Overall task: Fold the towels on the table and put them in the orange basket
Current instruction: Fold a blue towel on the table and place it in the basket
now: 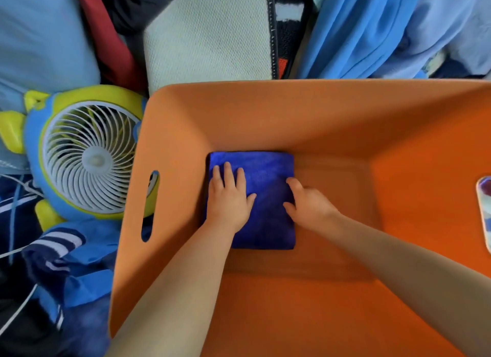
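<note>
Where any surface might lie, heaped clothing hides it: pale blue fabric [39, 37] at upper left, a cream knit panel [207, 37] with a zip edge at centre top, bright blue cloth [372, 32] at upper right, navy striped garments [58, 245] at lower left. An orange basket [292, 112] with a slot handle in its left wall fills the middle; its near and right sides are cut off. A folded blue towel [265, 170] lies flat on the basket floor toward the left. Left hand [229, 200] presses it with straight fingers; right hand [308, 202] rests at its right edge, fingers partly hidden, loosely bent. A blue-and-yellow fan [87, 157] sits beside the basket. No legible writing.
</note>
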